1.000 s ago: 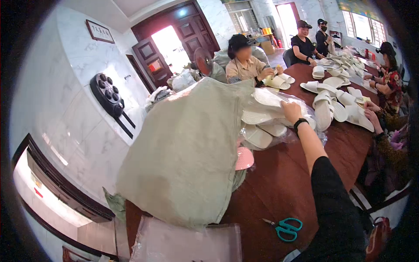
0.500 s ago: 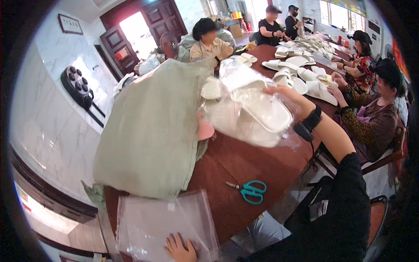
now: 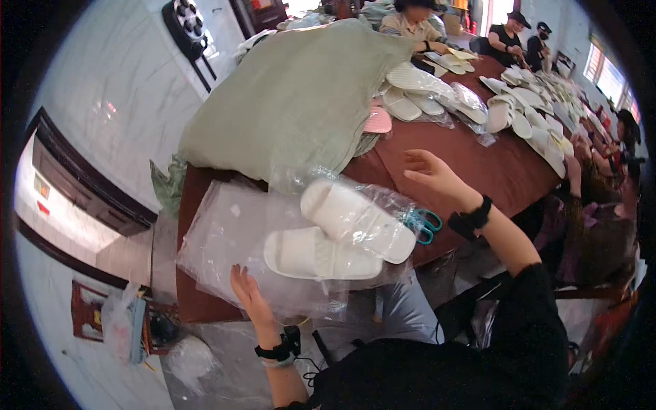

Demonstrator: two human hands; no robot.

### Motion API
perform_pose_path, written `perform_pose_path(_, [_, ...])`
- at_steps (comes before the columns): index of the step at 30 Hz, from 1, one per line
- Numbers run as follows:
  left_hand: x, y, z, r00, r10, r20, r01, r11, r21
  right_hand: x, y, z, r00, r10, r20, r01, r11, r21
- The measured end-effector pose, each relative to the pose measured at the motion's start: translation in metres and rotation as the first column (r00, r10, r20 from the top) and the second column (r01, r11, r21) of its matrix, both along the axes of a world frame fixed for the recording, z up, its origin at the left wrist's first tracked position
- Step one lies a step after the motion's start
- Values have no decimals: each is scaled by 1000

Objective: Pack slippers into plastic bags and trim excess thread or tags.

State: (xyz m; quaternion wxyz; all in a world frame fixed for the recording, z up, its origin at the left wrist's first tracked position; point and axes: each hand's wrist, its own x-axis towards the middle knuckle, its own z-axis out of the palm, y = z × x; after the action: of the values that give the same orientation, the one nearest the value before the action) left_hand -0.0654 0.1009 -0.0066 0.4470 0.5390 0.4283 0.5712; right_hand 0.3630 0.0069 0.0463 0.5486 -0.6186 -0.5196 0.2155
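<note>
1. The left hand (image 3: 249,295) lies flat, fingers spread, on the stack of clear plastic bags (image 3: 225,239), gripping nothing.
2. Two white slippers (image 3: 338,232) already sit inside a clear bag just beside it on the brown table (image 3: 478,164); sealing seems left.
3. The right hand (image 3: 432,172) hovers open and empty above the teal scissors (image 3: 422,222); unbagged slippers remain beyond.
</note>
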Motion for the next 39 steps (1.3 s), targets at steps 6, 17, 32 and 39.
perform_pose_path(6, [-37,5,-2,642,142,-753,182,926,331,-46,-56,1,935,354,38,-306,853,-422])
perform_pose_path(17, [-10,47,-44,343,24,-939,321,937,141,-99,-47,-31,814,294,501,13,852,-523])
perform_pose_path(32, [3,39,-31,413,32,-910,317,932,176,-100,-1,-40,790,603,111,-595,797,-102])
perform_pose_path(39, [-5,38,-41,355,97,-930,352,907,230,-140,55,-71,621,680,389,-719,692,-61])
